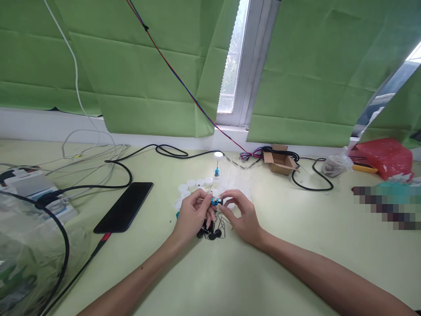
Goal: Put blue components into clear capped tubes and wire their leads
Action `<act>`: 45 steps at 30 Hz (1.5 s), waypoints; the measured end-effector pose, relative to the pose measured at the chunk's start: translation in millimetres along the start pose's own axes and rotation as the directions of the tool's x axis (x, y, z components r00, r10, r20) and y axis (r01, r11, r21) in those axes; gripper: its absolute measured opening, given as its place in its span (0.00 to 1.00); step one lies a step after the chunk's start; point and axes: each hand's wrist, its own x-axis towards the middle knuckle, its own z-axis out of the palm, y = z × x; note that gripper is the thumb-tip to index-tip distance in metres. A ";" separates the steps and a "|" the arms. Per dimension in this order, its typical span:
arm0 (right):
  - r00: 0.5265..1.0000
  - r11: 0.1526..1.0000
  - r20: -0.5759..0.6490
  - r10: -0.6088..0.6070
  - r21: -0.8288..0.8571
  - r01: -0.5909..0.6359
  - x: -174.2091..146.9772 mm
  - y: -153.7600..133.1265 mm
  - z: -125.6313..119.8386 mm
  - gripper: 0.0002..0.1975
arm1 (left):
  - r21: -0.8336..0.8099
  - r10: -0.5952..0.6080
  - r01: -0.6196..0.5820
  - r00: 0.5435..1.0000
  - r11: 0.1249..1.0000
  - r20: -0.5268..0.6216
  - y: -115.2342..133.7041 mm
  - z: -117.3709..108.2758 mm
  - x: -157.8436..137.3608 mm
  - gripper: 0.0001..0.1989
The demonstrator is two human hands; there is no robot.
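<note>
Head view: what's nearest?

– Black-ended pieces (212,236), loosely piled on the table (210,276).

– And the hands?

– Left (194,210) and right (242,215) pinch one small blue-and-black part (214,202) between them; white discs (191,183) lie beyond.

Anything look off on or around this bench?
Two things: the big green blind at right hangs askew, leaving a diagonal gap along its edge, and a pixelated patch masks part of the view at right. No obvious damage.
</note>
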 end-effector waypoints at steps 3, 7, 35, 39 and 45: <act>1.000 1.000 0.008 -0.016 0.007 0.016 -1.2 2.9 0.5 0.08 | 0.003 -0.006 0.006 1.000 1.000 -0.006 0.2 0.2 -0.2 0.14; 1.000 1.000 0.005 -0.020 0.004 0.020 -2.4 4.6 1.2 0.07 | 0.012 -0.001 0.001 1.000 1.000 -0.004 0.3 0.8 -0.3 0.14; 0.988 0.987 -0.008 0.153 -0.049 -0.154 -4.0 4.0 2.0 0.08 | 0.011 0.007 -0.007 1.000 1.000 0.004 0.6 1.3 -0.5 0.15; 0.984 0.986 0.064 0.168 -0.034 -0.166 -4.4 5.1 1.2 0.11 | -0.017 -0.008 0.008 1.000 1.000 -0.008 1.6 -0.4 0.4 0.15; 0.975 0.982 0.123 0.185 0.008 -0.187 -4.9 10.4 1.4 0.09 | 0.005 0.010 -0.010 1.000 1.000 0.005 -1.5 -0.3 1.0 0.14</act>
